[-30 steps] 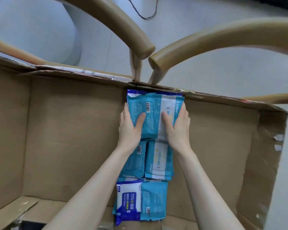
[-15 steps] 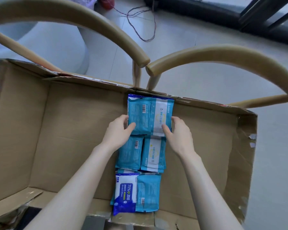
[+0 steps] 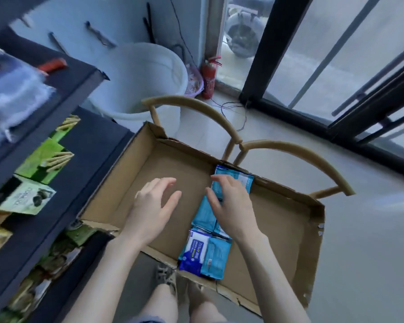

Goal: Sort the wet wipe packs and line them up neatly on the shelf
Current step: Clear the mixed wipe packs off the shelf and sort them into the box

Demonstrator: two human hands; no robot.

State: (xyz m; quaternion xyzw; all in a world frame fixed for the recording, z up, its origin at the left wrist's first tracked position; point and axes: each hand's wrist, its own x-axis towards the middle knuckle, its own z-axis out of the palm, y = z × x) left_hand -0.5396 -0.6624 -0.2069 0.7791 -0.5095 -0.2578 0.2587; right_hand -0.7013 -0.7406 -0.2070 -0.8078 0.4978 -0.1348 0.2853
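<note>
Lying in one column in the cardboard box (image 3: 287, 231), teal-and-white wet wipe packs (image 3: 216, 255), under the right grip (image 3: 231, 210), spread wide, empty, left grip (image 3: 151, 209) wide, empty, now drawn left off the far pack (image 3: 241, 180).

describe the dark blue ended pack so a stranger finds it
Start at the cardboard box. In the column of blue packs inside, take the nearest pair's left pack. Only it has a white label and dark blue end; its neighbour is plain teal.
</note>
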